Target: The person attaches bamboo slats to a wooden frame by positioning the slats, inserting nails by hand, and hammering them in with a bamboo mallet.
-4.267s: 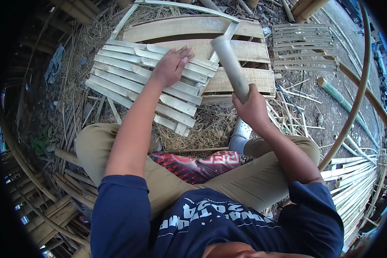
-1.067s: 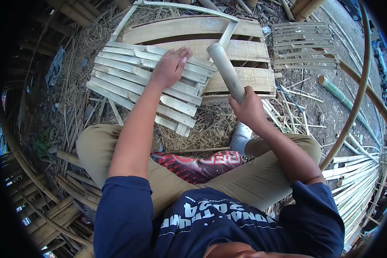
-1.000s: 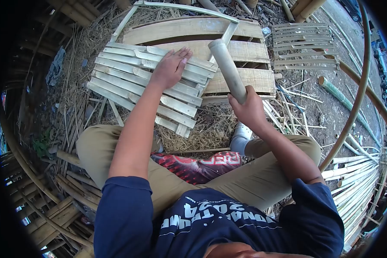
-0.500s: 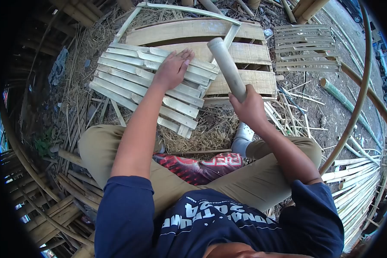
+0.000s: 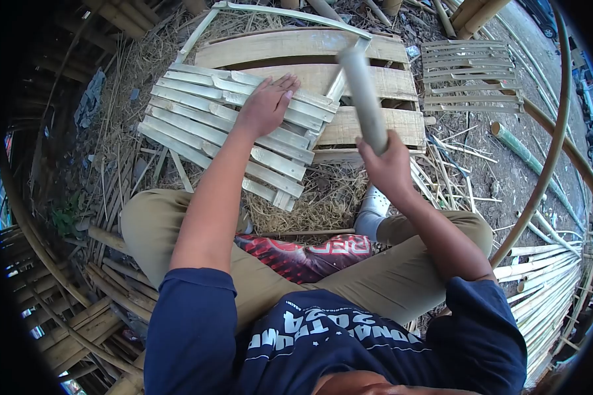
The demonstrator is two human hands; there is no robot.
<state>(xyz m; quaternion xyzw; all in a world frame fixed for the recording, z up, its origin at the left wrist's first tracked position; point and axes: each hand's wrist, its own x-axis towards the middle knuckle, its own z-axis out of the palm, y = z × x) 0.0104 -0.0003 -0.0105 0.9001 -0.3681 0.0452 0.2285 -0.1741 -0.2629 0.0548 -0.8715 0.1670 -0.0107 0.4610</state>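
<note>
My left hand (image 5: 267, 106) lies flat, fingers stretched out, on the upper slats of a bamboo slat panel (image 5: 194, 125). The panel's pale strips run side by side, with crosspieces beneath them. Part of it rests on a low platform of wide wooden planks (image 5: 385, 85). Gripped in my right hand (image 5: 389, 170) is a thick, round, pale stick (image 5: 364, 99), raised above the planks to the right of the panel. Motion blurs its upper end. A thin bamboo strip frame (image 5: 290, 14) extends from the panel past the back of the planks.
Another slatted bamboo panel (image 5: 468, 76) lies at the back right. Beyond it are a green bamboo pole (image 5: 534, 155) and a curved pole (image 5: 537, 191). Many split bamboo lengths (image 5: 540, 283) are piled at the right. Straw and shavings (image 5: 326, 214) cover the ground before my crossed legs.
The stick has swung to the right and stands more upright, my right hand shifting slightly right with it. My left hand stays on the slats, which have barely moved.
</note>
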